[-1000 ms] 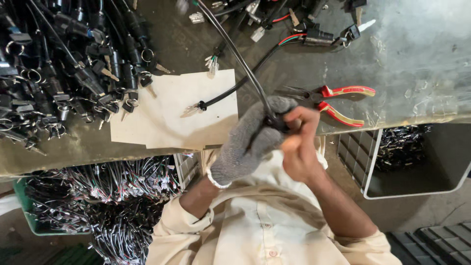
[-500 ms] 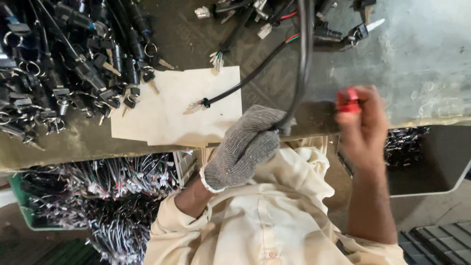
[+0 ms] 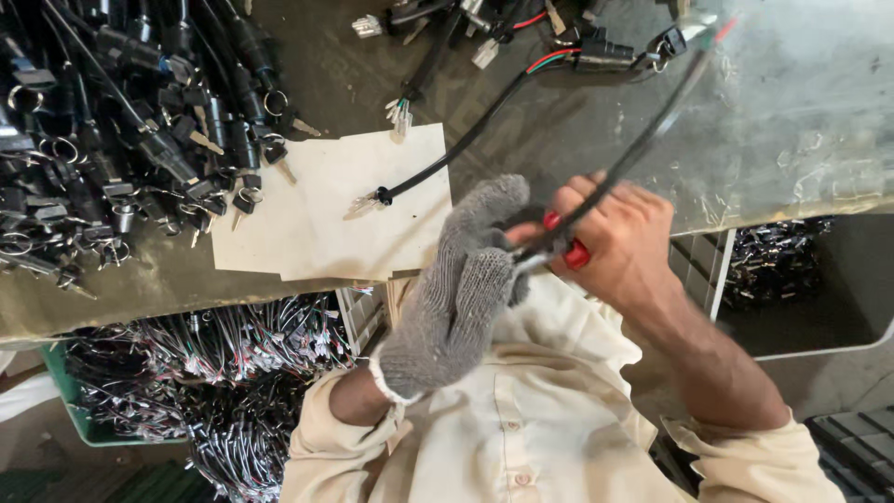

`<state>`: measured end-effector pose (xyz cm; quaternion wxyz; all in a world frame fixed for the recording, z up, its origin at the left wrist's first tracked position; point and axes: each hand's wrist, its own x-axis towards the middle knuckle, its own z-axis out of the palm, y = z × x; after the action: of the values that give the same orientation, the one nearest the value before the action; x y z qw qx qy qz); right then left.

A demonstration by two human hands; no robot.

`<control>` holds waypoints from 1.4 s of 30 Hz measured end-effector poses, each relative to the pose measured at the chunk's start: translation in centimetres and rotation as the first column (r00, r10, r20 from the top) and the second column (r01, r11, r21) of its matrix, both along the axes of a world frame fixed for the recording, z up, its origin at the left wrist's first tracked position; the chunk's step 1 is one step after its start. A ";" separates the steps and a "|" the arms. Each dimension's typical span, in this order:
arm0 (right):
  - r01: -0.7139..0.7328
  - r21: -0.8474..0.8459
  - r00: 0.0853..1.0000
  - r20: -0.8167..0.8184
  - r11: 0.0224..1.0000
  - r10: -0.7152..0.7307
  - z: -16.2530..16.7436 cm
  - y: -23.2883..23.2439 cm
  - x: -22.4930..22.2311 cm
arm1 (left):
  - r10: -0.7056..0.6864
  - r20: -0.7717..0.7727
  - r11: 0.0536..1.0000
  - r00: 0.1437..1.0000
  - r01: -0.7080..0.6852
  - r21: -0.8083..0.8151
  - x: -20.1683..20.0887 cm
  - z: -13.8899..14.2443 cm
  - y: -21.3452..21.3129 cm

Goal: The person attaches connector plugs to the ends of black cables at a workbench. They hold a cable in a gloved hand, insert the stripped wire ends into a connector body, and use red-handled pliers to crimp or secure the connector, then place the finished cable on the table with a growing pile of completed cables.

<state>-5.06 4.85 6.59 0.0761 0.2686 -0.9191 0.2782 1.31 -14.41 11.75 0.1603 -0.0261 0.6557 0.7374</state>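
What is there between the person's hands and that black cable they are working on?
Nothing visible. The gloved left hand grips the black cable directly, and the bare right hand brings red-handled pliers right up against it.

Knitted grey cloth glove (image 3: 456, 298), glossy red plastic plier grips (image 3: 575, 253), smooth black rubbery cable (image 3: 643, 140), matt pale card (image 3: 326, 224), scuffed dull metal counter (image 3: 792, 121)
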 end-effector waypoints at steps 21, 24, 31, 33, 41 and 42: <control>0.040 -0.075 0.987 0.155 0.996 -0.028 -1.2 0.8 2.1 | -0.174 -0.470 0.820 0.865 -0.137 -0.555 1.5 -2.7 0.6; 0.042 -0.086 0.986 0.164 0.995 -0.028 -0.5 1.0 2.3 | -0.169 -0.465 0.855 0.869 -0.105 -0.508 1.5 -2.8 0.6; 0.103 0.001 0.987 0.126 0.995 -0.102 -0.9 0.6 2.4 | -0.194 -0.550 0.724 0.813 -0.260 -0.639 1.2 -4.1 1.0; 0.134 0.019 0.982 0.131 0.991 -0.135 -1.5 0.0 2.5 | -0.246 -0.567 0.661 0.786 -0.292 -0.691 0.9 -4.4 0.7; 0.155 -0.066 0.966 0.219 0.986 -0.137 -0.7 -1.3 2.5 | -0.368 -0.576 0.568 0.730 -0.313 -0.761 -0.5 -4.4 -0.9; 0.117 -0.136 0.968 0.237 0.984 -0.083 -0.2 -1.4 2.6 | -0.381 -0.594 0.544 0.709 -0.347 -0.764 -0.7 -4.0 -1.0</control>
<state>-2.49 3.43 6.35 0.0029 0.1814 -0.9107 0.3710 0.59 -15.40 7.74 -0.1277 0.1909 0.9324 0.2792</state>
